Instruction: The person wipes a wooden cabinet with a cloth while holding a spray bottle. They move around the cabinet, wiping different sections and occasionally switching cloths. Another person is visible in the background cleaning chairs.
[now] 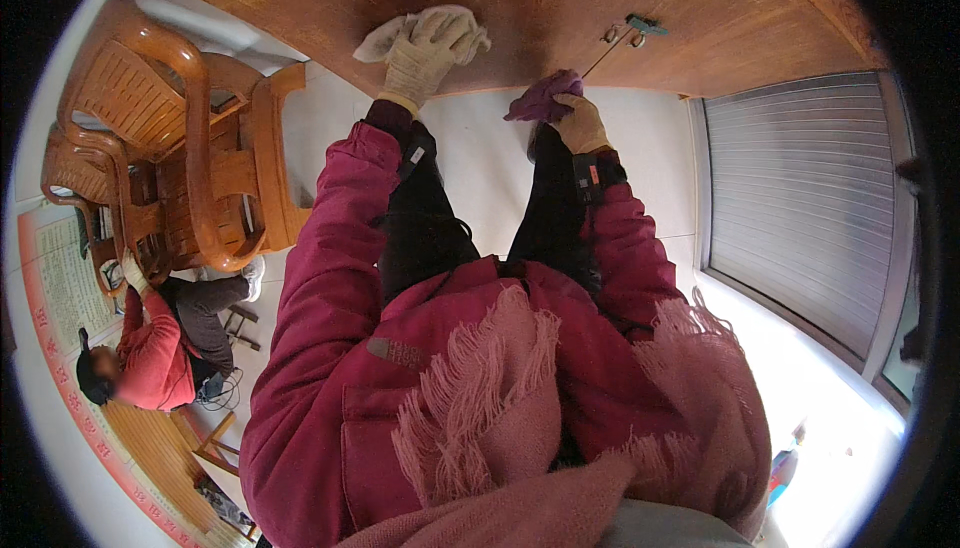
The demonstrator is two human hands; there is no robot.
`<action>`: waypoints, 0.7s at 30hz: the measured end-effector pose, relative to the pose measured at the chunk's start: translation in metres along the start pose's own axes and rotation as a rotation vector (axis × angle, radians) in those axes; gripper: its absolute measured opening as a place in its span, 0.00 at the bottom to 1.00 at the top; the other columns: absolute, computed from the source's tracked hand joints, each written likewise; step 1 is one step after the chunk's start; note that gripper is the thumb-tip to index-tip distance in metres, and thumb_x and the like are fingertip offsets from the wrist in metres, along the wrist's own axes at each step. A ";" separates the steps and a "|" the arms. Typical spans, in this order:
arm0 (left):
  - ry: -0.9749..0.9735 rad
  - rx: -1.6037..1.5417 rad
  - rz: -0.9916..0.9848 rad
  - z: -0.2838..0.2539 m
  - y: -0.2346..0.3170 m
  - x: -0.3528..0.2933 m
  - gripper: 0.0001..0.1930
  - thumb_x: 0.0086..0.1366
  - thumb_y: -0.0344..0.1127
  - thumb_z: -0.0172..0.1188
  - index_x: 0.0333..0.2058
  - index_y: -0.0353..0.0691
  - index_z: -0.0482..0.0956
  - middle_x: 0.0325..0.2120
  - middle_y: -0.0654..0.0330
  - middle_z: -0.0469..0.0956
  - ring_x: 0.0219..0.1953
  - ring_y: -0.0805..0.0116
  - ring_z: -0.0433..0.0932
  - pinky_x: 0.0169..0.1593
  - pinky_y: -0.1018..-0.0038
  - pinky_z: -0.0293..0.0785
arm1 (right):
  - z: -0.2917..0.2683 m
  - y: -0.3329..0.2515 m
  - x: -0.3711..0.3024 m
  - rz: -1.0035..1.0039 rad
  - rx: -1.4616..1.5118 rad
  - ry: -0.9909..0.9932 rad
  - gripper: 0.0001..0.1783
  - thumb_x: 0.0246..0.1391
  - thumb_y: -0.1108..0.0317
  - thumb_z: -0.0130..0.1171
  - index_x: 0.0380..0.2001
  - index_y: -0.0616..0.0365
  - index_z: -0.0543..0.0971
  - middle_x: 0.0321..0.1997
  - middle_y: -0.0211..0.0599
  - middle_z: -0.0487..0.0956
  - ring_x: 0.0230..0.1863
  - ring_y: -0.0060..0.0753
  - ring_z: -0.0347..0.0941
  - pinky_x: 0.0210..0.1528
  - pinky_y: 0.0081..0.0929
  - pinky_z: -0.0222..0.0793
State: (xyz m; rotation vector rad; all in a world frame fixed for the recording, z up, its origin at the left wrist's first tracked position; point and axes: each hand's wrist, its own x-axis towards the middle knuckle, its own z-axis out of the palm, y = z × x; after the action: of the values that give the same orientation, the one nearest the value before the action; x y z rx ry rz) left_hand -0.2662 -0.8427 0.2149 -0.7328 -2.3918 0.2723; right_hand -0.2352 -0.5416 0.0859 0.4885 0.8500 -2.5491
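Against the brown wooden surface [540, 8] my left hand [420, 66], in a pale knitted glove, presses a white cloth [378, 42], its fingers bent over the fabric. The cloth bunches out on both sides of the hand. By the near edge of the wood, my right hand [582, 128], gloved in the same pale knit, grips a crumpled purple cloth [545, 98]. The right fingertips are partly hidden behind it. Just beyond this cloth, a small green and metal fitting [638, 30] sits on the wood with a thin rod or cord running toward my right hand.
Orange-brown wooden armchairs [200, 138] stand at the left. Below them a person [160, 343] in a red top and dark cap sits low, a gloved hand at a chair. A grey ribbed shutter [800, 198] is at the right. Pale tiled floor [480, 178] lies under my legs.
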 end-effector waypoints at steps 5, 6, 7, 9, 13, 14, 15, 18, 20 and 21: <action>-0.138 0.000 0.051 0.015 -0.010 -0.022 0.20 0.61 0.44 0.62 0.53 0.67 0.80 0.59 0.75 0.72 0.65 0.63 0.68 0.61 0.48 0.72 | -0.020 0.007 -0.004 -0.489 -1.044 -0.082 0.16 0.53 0.79 0.66 0.47 0.62 0.84 0.51 0.46 0.83 0.54 0.45 0.80 0.58 0.35 0.77; -0.136 0.034 0.017 0.010 -0.015 -0.023 0.21 0.61 0.44 0.62 0.55 0.67 0.79 0.61 0.75 0.71 0.66 0.63 0.66 0.62 0.47 0.69 | -0.019 0.006 -0.008 -0.555 -1.253 -0.063 0.17 0.52 0.79 0.67 0.47 0.60 0.85 0.51 0.48 0.84 0.54 0.45 0.80 0.58 0.34 0.77; -0.129 0.075 -0.019 0.002 -0.022 -0.021 0.23 0.61 0.44 0.62 0.56 0.67 0.78 0.62 0.75 0.71 0.67 0.62 0.65 0.64 0.46 0.67 | -0.017 0.002 -0.012 -0.624 -1.492 -0.033 0.18 0.51 0.80 0.68 0.47 0.58 0.86 0.50 0.49 0.84 0.54 0.45 0.81 0.58 0.32 0.77; -0.144 0.218 -0.086 -0.024 -0.043 -0.015 0.28 0.60 0.43 0.64 0.60 0.64 0.76 0.65 0.71 0.69 0.70 0.56 0.61 0.67 0.43 0.60 | -0.009 -0.003 -0.018 -0.579 -1.601 0.015 0.18 0.51 0.80 0.68 0.47 0.58 0.86 0.52 0.49 0.84 0.55 0.45 0.81 0.58 0.32 0.77; 0.316 -0.162 -0.413 -0.087 -0.087 0.014 0.28 0.60 0.30 0.58 0.61 0.47 0.76 0.66 0.54 0.67 0.71 0.42 0.57 0.72 0.51 0.56 | 0.010 -0.006 -0.024 -0.460 -1.244 0.033 0.20 0.49 0.73 0.70 0.48 0.61 0.84 0.50 0.53 0.84 0.54 0.51 0.80 0.60 0.35 0.75; 0.326 0.179 -0.317 -0.106 -0.100 0.016 0.30 0.59 0.29 0.58 0.63 0.45 0.74 0.67 0.50 0.66 0.71 0.39 0.56 0.72 0.51 0.57 | 0.013 -0.006 -0.026 -0.436 -1.268 0.041 0.20 0.50 0.73 0.69 0.48 0.61 0.84 0.50 0.54 0.84 0.54 0.52 0.80 0.60 0.35 0.75; 0.341 0.076 -0.351 -0.118 -0.109 0.019 0.33 0.58 0.29 0.59 0.66 0.42 0.71 0.70 0.47 0.61 0.72 0.36 0.54 0.72 0.48 0.55 | 0.017 -0.006 -0.026 -0.412 -1.291 0.048 0.19 0.50 0.73 0.69 0.48 0.62 0.84 0.50 0.54 0.84 0.54 0.52 0.80 0.60 0.36 0.75; 0.338 0.053 -0.367 -0.122 -0.107 0.020 0.37 0.57 0.31 0.62 0.68 0.42 0.68 0.71 0.44 0.58 0.73 0.35 0.52 0.74 0.46 0.51 | 0.023 -0.009 -0.032 -0.616 -1.813 0.014 0.13 0.57 0.73 0.63 0.46 0.60 0.85 0.50 0.47 0.85 0.51 0.44 0.82 0.56 0.35 0.77; 0.095 0.090 -0.595 -0.100 -0.087 0.010 0.42 0.57 0.35 0.65 0.71 0.39 0.63 0.71 0.42 0.58 0.74 0.36 0.48 0.76 0.45 0.44 | 0.026 -0.011 -0.037 -0.529 -1.369 -0.044 0.13 0.58 0.74 0.62 0.47 0.65 0.83 0.49 0.47 0.84 0.52 0.44 0.80 0.58 0.38 0.75; 0.195 0.122 -0.528 -0.087 -0.079 0.003 0.40 0.54 0.32 0.66 0.68 0.39 0.67 0.67 0.43 0.63 0.71 0.36 0.55 0.73 0.45 0.53 | 0.027 -0.011 -0.038 -0.521 -1.380 -0.039 0.14 0.59 0.75 0.61 0.47 0.66 0.82 0.49 0.46 0.84 0.52 0.44 0.80 0.59 0.40 0.75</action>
State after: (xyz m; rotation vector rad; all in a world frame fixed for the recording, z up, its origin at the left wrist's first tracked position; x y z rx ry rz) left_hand -0.2492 -0.9047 0.3131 -0.0535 -2.2593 0.1163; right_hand -0.2132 -0.5400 0.1282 -0.2660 2.5532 -1.6328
